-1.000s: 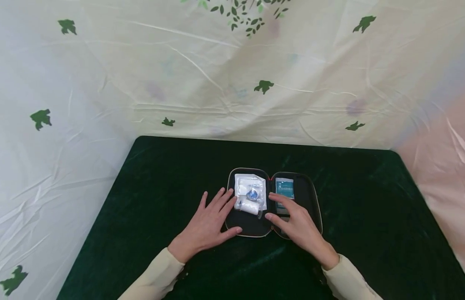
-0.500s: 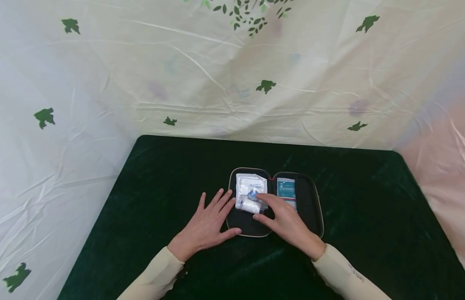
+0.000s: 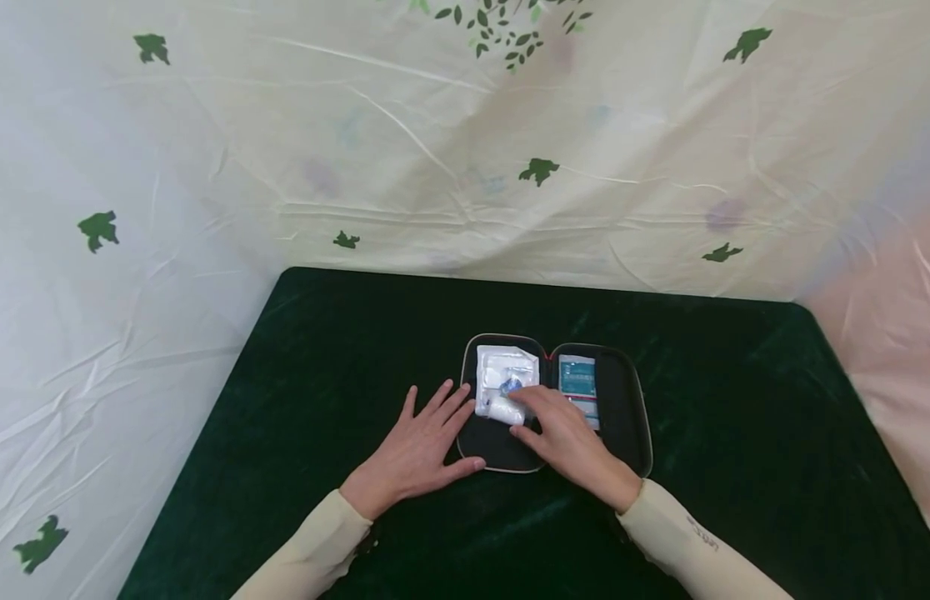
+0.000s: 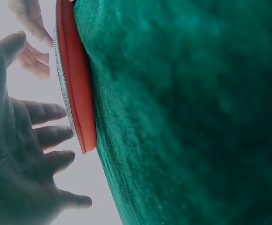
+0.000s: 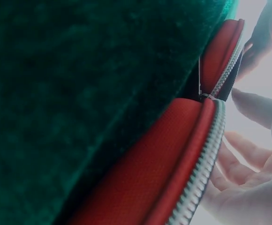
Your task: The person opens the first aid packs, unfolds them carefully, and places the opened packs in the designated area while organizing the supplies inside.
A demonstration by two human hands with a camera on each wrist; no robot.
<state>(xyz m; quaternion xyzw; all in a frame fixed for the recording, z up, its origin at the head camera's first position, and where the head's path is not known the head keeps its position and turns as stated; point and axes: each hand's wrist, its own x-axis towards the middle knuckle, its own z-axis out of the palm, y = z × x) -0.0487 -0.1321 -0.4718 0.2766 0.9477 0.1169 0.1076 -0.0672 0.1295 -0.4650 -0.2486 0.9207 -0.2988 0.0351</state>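
A zippered case, black inside [image 3: 502, 450] and red outside [image 5: 150, 173], lies unfolded on the table. Its left half holds white packets [image 3: 502, 360], a white roll in clear wrap [image 3: 504, 409] and a small blue item [image 3: 511, 386]. A teal packet [image 3: 577, 377] lies in the right half. My left hand [image 3: 420, 450] spreads its fingers at the case's left edge. Over the left half reaches my right hand [image 3: 573, 442], fingertips at the blue item and roll, thumb held apart. The wrist views hide the contents.
Dark green velvet cloth [image 3: 735, 433] covers the table around the case. Behind and at the sides hangs pale fabric [image 3: 405, 142] with green bird and leaf prints.
My right hand has moved left from the right half of the case to the blue item and roll, uncovering the teal packet. My left hand stays at the case's left edge.
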